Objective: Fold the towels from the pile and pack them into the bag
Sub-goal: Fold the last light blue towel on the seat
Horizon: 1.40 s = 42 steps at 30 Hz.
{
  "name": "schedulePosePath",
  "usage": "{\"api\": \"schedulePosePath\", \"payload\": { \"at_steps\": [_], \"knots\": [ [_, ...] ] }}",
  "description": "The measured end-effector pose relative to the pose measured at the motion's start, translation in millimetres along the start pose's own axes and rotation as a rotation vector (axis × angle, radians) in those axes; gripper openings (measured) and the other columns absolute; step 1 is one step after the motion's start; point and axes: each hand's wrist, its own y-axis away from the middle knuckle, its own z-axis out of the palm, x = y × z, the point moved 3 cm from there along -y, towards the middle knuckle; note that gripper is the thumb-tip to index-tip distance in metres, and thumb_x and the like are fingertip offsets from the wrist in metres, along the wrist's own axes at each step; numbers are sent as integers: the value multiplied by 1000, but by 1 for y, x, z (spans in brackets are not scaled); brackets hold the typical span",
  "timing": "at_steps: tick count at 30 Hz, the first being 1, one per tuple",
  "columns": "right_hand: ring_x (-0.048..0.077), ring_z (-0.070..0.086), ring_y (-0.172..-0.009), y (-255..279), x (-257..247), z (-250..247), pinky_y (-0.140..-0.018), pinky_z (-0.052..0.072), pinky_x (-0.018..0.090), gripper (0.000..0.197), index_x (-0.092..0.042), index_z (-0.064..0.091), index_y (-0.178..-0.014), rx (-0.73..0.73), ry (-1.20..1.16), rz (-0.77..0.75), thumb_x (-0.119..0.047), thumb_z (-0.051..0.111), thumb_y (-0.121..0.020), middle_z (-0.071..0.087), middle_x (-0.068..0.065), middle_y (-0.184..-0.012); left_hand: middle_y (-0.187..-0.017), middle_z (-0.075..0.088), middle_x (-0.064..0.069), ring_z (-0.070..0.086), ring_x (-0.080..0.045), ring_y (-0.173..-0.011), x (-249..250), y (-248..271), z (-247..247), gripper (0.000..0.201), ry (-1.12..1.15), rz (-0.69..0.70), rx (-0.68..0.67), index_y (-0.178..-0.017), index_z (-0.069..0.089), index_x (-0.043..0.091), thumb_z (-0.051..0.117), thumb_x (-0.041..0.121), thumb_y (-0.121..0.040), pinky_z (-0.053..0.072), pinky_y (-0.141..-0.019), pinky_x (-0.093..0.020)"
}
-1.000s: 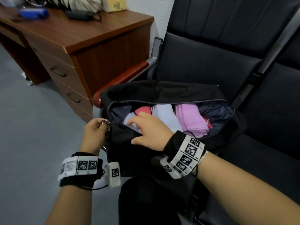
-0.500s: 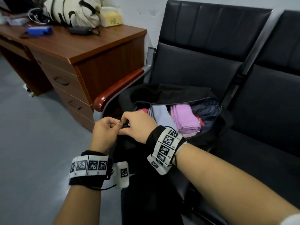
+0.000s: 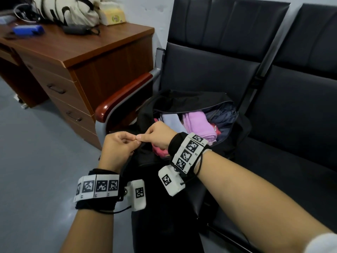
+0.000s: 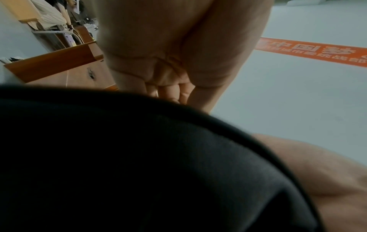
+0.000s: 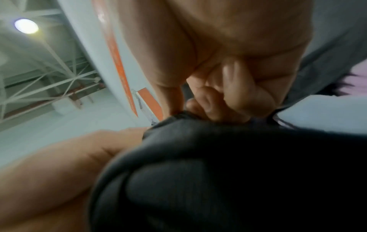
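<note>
- Head view, left side: wooden desk (image 3: 76, 50) with a blue object, a tissue box (image 3: 113, 16) and a cream backpack (image 3: 73, 10); not part of the job.
- Left hand (image 3: 116, 148) sits at the near-left corner of the black bag (image 3: 191, 103), fingers curled in a pinch on the bag's edge. A second ago it held a metal ring or zip pull there; that piece is hidden now, so exactly what it pinches is unclear.
- Right hand (image 3: 158, 134) was flat inside the bag pressing the towels a second ago. It has since come out to the same corner and now touches the left hand, thumb and fingers pinching dark fabric at the bag's rim (right wrist view confirms curled fingers on black cloth).
- Bag rests on the black chair seat (image 3: 273, 161), mouth open.
- Towels are packed inside: pale lavender towel (image 3: 171, 119), pink-purple towel (image 3: 198, 125), red-pink ones (image 3: 160, 150) at the near edge. No loose pile in view.
- Judgement: packing looks done; both hands at the zip end suggests closing comes next. Zip not yet run.
- Risk: red-pink towel close to the rim could snag the zip.
</note>
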Motion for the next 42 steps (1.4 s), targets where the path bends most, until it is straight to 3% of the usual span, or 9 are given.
{"api": "schedulePosePath", "payload": {
  "at_steps": [3, 7, 15, 22, 26, 30, 34, 39, 42],
  "knots": [
    [4, 30, -26, 6, 7, -4, -27, 23, 12, 32, 6, 68, -89, -47, -131, 40, -26, 69, -92, 40, -2, -42, -53, 63, 4, 52, -2, -45, 1, 2, 8, 13, -10, 5, -7, -74, 71, 9, 78, 1, -82, 44, -47, -15],
    [9, 48, -40, 13, 5, -7, -36, 35, 16, 20, -7, 58, -77, 37, -117, -47, -16, 61, -95, 56, 3, -56, -64, 68, -7, 58, -7, -51, 3, 1, 13, 12, -40, 0, 26, -77, 72, 10, 76, 1, -84, 48, -54, -21],
    [-2, 55, -43, 9, -12, -37, -59, 42, 24, 27, -20, 54, -65, 311, -155, -236, -17, 60, -91, 66, -7, -53, -70, 60, -7, 62, -6, -51, 5, -14, -28, 21, 216, -98, 356, -76, 60, 12, 60, 1, -95, 54, -45, -20],
    [12, 46, -39, 15, 80, -90, -34, 30, 14, 26, -15, 51, -71, 547, -383, 17, -11, 56, -96, 61, 2, -58, -72, 59, -6, 63, -11, -50, -3, -13, -59, 13, 109, -140, 584, -82, 62, 10, 59, 6, -94, 61, -52, -34],
    [11, 50, -40, 26, 104, -102, -39, 33, 16, 24, -14, 50, -71, 593, -334, 25, -10, 57, -94, 65, 4, -61, -99, 64, -18, 62, -38, -97, 17, -8, -44, 20, -359, 54, 557, -106, 64, 9, 61, 11, -86, 50, -93, -47],
    [13, 54, -42, 28, 93, -94, -48, 41, 21, 23, -13, 50, -72, 548, -278, -86, -11, 60, -92, 67, 1, -58, -113, 59, -7, 52, -33, -110, 75, 9, 33, 35, -654, 482, 330, -111, 68, 29, 71, 34, -76, 36, -92, -37],
    [5, 54, -44, 35, 85, -99, -56, 43, 23, 22, -18, 53, -71, 541, -198, -134, -18, 62, -91, 67, -3, -57, -124, 55, 6, 44, -25, -122, 73, 11, 118, 50, -879, 351, -38, -122, 66, 38, 81, 38, -75, 30, -101, -44],
    [1, 60, -60, 35, 105, -112, -61, 41, 23, 22, -24, 52, -69, 482, -18, -95, -26, 60, -90, 66, -10, -57, -99, 65, 2, 54, -29, -104, 55, 1, 133, 12, -892, 342, 138, -94, 71, 29, 74, 22, -84, 32, -89, -47],
    [19, 65, -73, 36, 148, -163, -71, 50, 36, 18, -18, 57, -76, 656, -55, 34, -26, 60, -92, 69, -1, -70, -103, 67, -8, 56, -37, -103, 50, -8, 112, 9, -798, 228, 232, -96, 71, 22, 70, 20, -87, 34, -89, -50]
  ]
}}
